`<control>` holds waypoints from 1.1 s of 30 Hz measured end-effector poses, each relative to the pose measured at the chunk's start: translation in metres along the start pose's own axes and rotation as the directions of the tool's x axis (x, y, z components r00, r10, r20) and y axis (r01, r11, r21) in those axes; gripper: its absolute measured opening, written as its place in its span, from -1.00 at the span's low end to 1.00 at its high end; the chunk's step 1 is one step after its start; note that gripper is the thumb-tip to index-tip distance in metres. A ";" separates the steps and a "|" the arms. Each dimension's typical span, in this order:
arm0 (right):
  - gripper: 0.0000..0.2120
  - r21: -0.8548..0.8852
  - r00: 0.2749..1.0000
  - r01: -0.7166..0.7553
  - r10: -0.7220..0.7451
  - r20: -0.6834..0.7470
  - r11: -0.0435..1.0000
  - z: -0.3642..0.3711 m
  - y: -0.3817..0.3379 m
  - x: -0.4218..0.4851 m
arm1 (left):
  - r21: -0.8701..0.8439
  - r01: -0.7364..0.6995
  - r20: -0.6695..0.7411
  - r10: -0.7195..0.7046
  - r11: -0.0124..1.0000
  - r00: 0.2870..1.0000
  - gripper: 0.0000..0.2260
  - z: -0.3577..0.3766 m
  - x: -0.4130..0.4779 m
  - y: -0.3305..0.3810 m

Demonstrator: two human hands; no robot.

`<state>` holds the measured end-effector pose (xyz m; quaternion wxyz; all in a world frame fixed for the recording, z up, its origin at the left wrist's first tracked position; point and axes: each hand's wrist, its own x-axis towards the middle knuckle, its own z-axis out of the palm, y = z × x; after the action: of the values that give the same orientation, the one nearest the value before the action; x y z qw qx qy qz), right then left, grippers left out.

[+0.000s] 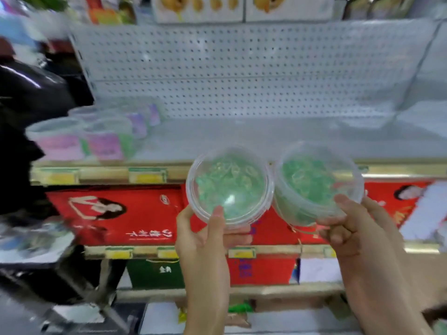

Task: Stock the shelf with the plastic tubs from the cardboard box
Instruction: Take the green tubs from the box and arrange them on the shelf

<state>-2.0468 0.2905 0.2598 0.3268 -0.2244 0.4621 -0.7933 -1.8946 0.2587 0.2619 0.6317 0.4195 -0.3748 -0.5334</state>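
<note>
Head camera: grips a clear tub [229,187] of green pieces in the left hand [205,240], thumb on its lid, fingers curled beneath; clamps a second tub [314,182] in the right hand [358,228], just beside the first. Beyond both grips, the white shelf [266,139]; well left of the left grip, stocked tubs [79,139]; behind and below the grips, red boxes [116,213]

Red boxes [116,213] stand in a row, with a green box [154,272] below them. Yellow price tags [147,176] sit above. A shiny black bag [31,90] shows at the left.
</note>
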 end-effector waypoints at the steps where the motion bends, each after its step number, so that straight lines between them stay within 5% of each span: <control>1: -0.56 0.001 1.000 0.003 -0.003 0.024 1.000 0.008 -0.001 0.002 | 0.010 -0.024 0.000 0.024 1.000 1.000 -0.78 -0.001 0.006 0.005; 18: -0.58 -0.079 0.970 -0.118 0.131 0.202 0.990 0.109 0.031 0.147 | 0.039 -0.096 -0.120 0.100 0.995 0.988 -0.90 0.031 0.155 0.018; 26: -0.56 -0.164 0.945 -0.211 0.244 0.219 0.964 0.139 0.058 0.212 | 0.042 -0.060 -0.221 0.068 0.997 0.973 -0.82 0.026 0.221 0.010; 33: -0.53 -0.266 0.943 -0.198 0.257 0.210 0.943 0.160 0.080 0.239 | 0.160 0.032 -0.164 -0.005 0.987 0.986 -0.67 0.006 0.293 0.012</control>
<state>-2.0801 -0.0056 0.2778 0.4412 -0.3021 0.5345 -0.6545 -1.8516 -0.0302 0.2830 0.6192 0.5151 -0.3600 -0.4709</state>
